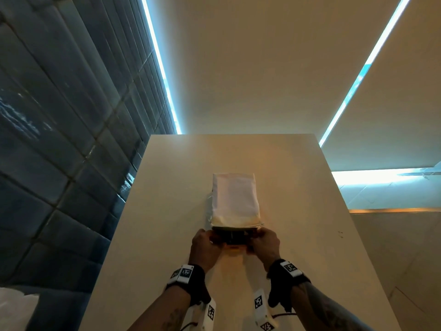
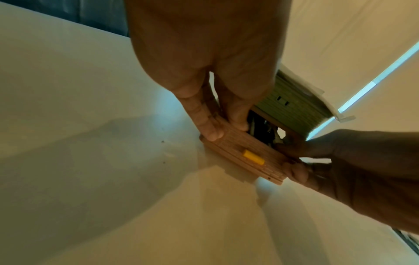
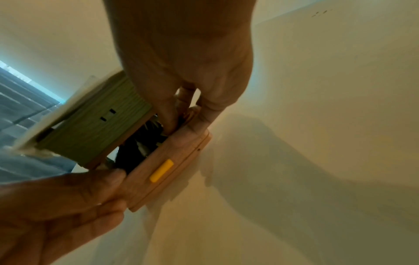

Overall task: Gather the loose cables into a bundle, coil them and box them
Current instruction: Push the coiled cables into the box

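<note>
A box (image 1: 235, 237) is set on the table (image 1: 298, 187), at the middle. Its lid (image 1: 235, 199) is raised at 12 o'clock. Cables (image 2: 260, 125) are contained in it. The left hand (image 1: 206, 247) is placed at its 9 o'clock end, the right hand (image 1: 265, 244) at 3 o'clock.

Left hand (image 1: 207, 247), right hand (image 1: 264, 246) — both gripping.

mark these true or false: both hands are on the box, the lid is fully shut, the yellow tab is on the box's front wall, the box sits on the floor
1. Both hands hold the box: true. The left hand and right hand grip the wooden box at either end.
2. The lid is fully shut: false. The lid stands open, with dark cables visible in the gap.
3. The yellow tab is on the front wall: true.
4. The box sits on the floor: false. It rests on the pale table.
</note>
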